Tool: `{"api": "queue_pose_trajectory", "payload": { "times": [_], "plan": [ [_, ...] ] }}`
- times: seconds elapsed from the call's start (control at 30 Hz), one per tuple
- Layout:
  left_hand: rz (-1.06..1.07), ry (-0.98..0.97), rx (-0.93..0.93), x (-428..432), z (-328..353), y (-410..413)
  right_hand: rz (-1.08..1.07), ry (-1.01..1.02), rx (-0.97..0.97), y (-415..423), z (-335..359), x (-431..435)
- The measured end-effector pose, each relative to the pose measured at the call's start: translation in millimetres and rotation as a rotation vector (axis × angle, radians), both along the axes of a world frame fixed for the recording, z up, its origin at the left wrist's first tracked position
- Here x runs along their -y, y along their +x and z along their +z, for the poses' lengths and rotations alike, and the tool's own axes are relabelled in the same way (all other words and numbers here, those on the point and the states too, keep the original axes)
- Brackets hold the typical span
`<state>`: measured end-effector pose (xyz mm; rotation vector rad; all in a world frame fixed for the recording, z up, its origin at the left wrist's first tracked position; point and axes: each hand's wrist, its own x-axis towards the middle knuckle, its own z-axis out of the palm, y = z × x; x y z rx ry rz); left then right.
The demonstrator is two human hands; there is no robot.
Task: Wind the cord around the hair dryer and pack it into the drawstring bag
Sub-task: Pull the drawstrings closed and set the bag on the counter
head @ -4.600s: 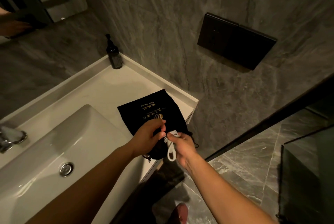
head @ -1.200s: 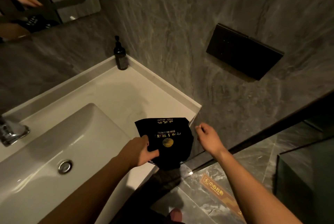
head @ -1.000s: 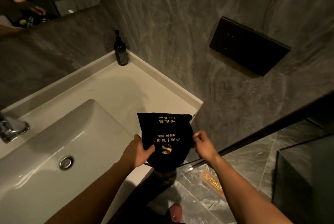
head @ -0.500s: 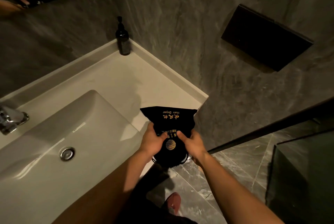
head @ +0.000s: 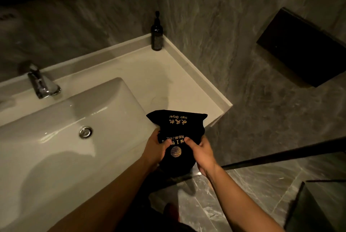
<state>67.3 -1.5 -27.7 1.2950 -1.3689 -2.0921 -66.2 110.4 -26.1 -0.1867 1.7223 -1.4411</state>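
Observation:
The black drawstring bag (head: pixel 177 128), printed with gold lettering and a round gold emblem, bulges as if full and hangs over the front right corner of the white counter (head: pixel 168 85). My left hand (head: pixel 155 150) grips its left side with the thumb on the front. My right hand (head: pixel 203 154) holds its right side the same way. The hair dryer and its cord are hidden; neither shows outside the bag. The bag's mouth end points toward me, below my hands.
A white sink basin (head: pixel 71 138) with a chrome drain (head: pixel 85 132) fills the left. A chrome tap (head: pixel 42 83) stands behind it. A dark pump bottle (head: pixel 156 35) sits in the counter's back corner. A black wall panel (head: pixel 303 48) hangs on the right; a tiled floor lies below.
My right hand, free and apart from the bag a second ago, has come in and gripped its right side. Both hands now hold the bag at the counter's front edge.

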Motion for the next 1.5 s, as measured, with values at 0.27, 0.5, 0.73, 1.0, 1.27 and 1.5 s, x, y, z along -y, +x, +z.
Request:
{"api": "queue_pose_trajectory", "payload": {
  "times": [0.27,0.5,0.73,1.0,1.27,1.5],
  "plan": [
    [0.336,-0.172,-0.006,-47.2,25.2,64.3,0.392,-0.089,-0.094,33.1,23.9,6.3],
    [0.578,-0.343,0.093,-80.2,53.2,150.8,0.716,-0.120,-0.178,110.8,32.3,29.0],
    [0.823,-0.402,0.164,-102.1,73.5,240.0,0.940,-0.160,-0.136,209.1,32.9,53.3],
    [0.958,-0.407,0.258,-93.5,71.3,368.0,1.089,-0.212,-0.138,344.5,32.9,84.3],
    [0.997,-0.349,0.274,-54.3,59.8,502.9,1.161,-0.251,-0.115,481.2,25.7,126.1],
    [0.920,-0.219,0.344,6.0,40.0,594.6,1.123,-0.289,-0.105,565.3,19.9,167.2]
  ]
}}
